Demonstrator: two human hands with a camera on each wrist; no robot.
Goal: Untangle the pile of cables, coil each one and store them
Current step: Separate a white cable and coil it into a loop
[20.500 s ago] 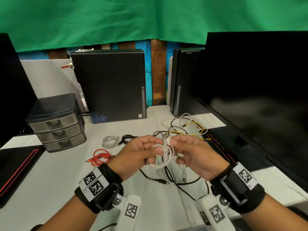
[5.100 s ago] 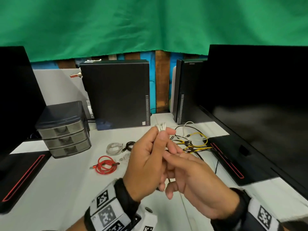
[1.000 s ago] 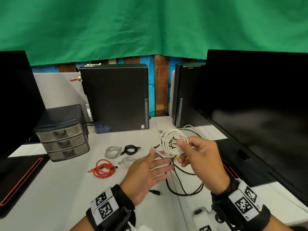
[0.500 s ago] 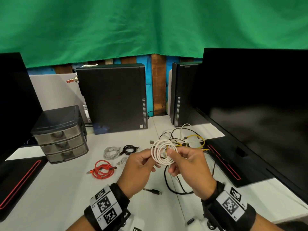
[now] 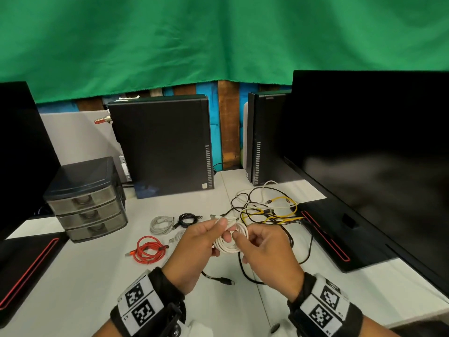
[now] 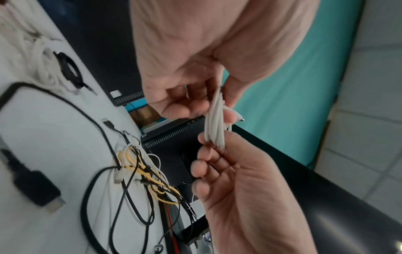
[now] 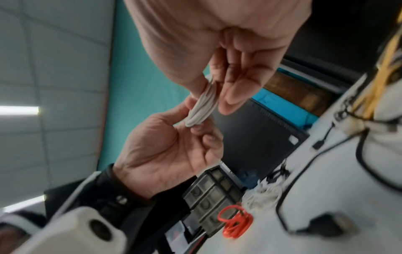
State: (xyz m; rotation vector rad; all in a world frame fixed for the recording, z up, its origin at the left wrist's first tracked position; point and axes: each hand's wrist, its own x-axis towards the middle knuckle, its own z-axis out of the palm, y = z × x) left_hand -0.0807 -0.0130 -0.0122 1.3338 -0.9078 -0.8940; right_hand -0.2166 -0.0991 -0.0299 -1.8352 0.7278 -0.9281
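The thin white cable wound into a small round coil [image 5: 230, 239] is hanging in the air between both hands, above the white desk [image 5: 73, 276] and just in front of the tangle. The left hand [image 5: 196, 249] is pinching one side of the loops between thumb and fingertips, with the plug end poking out past the thumb; the right hand [image 5: 264, 254] is pinching the opposite side, its other fingers loosely curled. Judging by its thinness, the coil is looking light, soft and springy, likely to unwind if either pinch is slackening, so taking hold across all the loops at once is seeming safest.

Behind the hands, the loose pile of yellow, black and white cables [image 5: 269, 210] is lying still knotted together, and a thick black cable [image 5: 245, 271] is looping under the right hand, where it could be snagging a lowered coil. To the left, a coiled red cable [image 5: 149, 249], a coiled grey-white cable [image 5: 161, 223] and a small coiled black cable [image 5: 187, 218] are lying near each other, apart from the pile. Further left, the dark grey plastic three-drawer unit [image 5: 85, 203] is standing with all drawers closed, so one would be needing opening before storing. Black computer towers and a large black monitor [image 5: 364, 154] are bordering the work area
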